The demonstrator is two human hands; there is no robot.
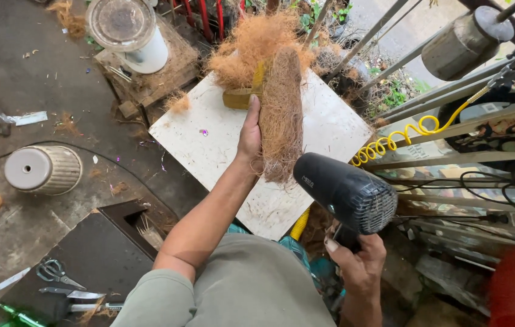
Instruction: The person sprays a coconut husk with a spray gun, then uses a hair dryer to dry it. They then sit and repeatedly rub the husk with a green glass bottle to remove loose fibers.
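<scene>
— Two hands in view, well apart. Left hand stretched far out over the white bench, fingers closed around a long brown fibre bundle, thumb along its left side. Bundle held upright on end, above the middle of the bench, hairy and coarse, wider in the middle.

— And the right hand?

— Near, at the lower right, clamped on the handle of a black hair dryer. Nozzle turned up and left toward the lower end of the bundle, near it but not touching. Rear grille facing right.

— Anything else on the bench?

— Loose heap of the same fibre at the far edge, just behind the bundle. Small yellow-brown piece lying beside it, partly hidden by the bundle; cannot tell what kind of thing.

— Around the bench?

— On the left, on the floor, grey ribbed pot lying upside down. Farther away, white bucket with clear lid standing on a wooden block. Near left, scissors on a dark board. On the right, yellow coiled hose hanging along wooden rails, and grey cylinder above them.
</scene>
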